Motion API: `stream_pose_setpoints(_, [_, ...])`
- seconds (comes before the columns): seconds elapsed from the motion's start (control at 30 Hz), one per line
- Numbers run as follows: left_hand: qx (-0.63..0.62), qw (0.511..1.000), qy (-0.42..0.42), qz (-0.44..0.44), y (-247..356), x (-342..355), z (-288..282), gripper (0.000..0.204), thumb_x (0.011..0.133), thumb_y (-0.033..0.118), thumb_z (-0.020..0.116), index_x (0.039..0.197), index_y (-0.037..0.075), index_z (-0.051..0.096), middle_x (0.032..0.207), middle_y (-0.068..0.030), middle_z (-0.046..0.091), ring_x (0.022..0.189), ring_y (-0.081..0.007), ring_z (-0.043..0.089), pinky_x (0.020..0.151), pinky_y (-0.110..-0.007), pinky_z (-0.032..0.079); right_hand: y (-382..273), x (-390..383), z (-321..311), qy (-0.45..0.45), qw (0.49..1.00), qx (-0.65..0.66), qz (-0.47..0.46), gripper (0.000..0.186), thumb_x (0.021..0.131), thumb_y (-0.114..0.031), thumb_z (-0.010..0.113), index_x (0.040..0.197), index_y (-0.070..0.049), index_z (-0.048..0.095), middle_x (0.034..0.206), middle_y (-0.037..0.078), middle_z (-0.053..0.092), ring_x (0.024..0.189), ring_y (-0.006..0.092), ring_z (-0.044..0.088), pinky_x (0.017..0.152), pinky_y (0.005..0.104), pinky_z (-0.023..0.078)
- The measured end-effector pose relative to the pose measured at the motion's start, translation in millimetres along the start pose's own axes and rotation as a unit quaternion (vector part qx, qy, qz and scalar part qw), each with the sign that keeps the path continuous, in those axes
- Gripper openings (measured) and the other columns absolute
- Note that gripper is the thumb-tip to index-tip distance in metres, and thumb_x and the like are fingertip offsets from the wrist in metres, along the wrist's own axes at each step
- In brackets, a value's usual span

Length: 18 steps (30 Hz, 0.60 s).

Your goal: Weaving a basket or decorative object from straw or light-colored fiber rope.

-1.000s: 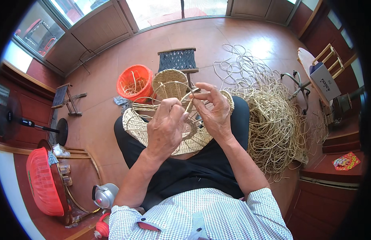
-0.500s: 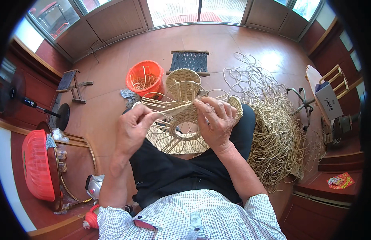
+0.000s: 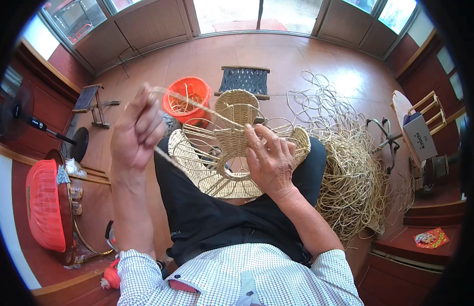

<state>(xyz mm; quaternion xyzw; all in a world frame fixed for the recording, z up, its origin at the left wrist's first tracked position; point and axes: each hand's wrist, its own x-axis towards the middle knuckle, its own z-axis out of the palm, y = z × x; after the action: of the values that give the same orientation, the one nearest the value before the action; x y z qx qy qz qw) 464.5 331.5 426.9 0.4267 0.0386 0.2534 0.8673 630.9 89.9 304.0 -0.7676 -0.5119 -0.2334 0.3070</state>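
A straw-coloured woven piece [image 3: 226, 189] with bare wire ribs, a ringed opening and a curved woven band rests across my lap. A round woven panel [image 3: 234, 99] rises at its back. My left hand [image 3: 139, 125] is raised at the left, fingers closed on a pale cord [image 3: 198, 104] that runs down to the weave by my right hand, with a length dangling below the left one. My right hand [image 3: 270, 163] lies on the piece, thumb and index finger pinched at the weave where the cord meets it; part of the piece is hidden behind it.
An orange bucket [image 3: 201, 84] and webbed stool [image 3: 244, 79] stand ahead; a big tangle of cord [image 3: 351, 188] is on my right, beside a chair base [image 3: 387, 130] and cardboard box [image 3: 418, 135]. A fan [image 3: 76, 145], folded stool [image 3: 96, 104] and red basket [image 3: 43, 204] are left.
My left hand has pulled away from the weave, up and to the left, drawing the cord out. My right hand has moved slightly right and down, staying at the weave.
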Motion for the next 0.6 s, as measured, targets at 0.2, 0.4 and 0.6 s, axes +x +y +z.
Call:
stream_pose_setpoints(0.2, [0.128, 0.991, -0.024, 0.025, -15.2, 72.9, 54.7, 0.029, 0.110, 0.022, 0.056, 0.120, -0.002, 0.068, 0.071, 0.0025, 0.062, 0.050, -0.0009, 0.049, 0.050, -0.018, 0.047, -7.3, -0.1, -6.0, -0.075, 0.996, -0.048, -0.024, 0.073, 0.088, -0.027, 0.075, 0.155, -0.010, 0.050, 0.141, 0.012, 0.050, 0.105, 0.0229, 0.059, 0.089, 0.0399, 0.041])
stream_pose_setpoints(0.4, [0.179, 0.979, -0.101, -0.015, -35.5, 95.3, 82.6, 0.035, 0.109, 0.027, 0.059, 0.122, -0.004, 0.068, 0.096, -0.0082, 0.078, 0.069, -0.0077, 0.070, 0.066, -0.021, 0.060, -15.3, 4.6, -6.3, -0.130, 0.990, -0.057, 0.008, 0.088, 0.081, -0.026, 0.083, 0.158, -0.009, 0.042, 0.142, 0.015, 0.048, 0.118, 0.0276, 0.058, 0.093, 0.0433, 0.042])
stream_pose_setpoints(0.6, [0.258, 0.964, 0.058, 0.027, -72.0, 68.2, 22.0, 0.056, 0.113, 0.047, 0.039, 0.126, 0.000, 0.067, 0.108, -0.0145, 0.076, 0.100, -0.0170, 0.072, 0.095, -0.033, 0.056, -13.9, 4.4, -7.3, -0.119, 0.992, -0.022, 0.017, 0.082, 0.081, -0.023, 0.082, 0.155, -0.012, 0.047, 0.138, 0.013, 0.050, 0.117, 0.0263, 0.058, 0.093, 0.0433, 0.042])
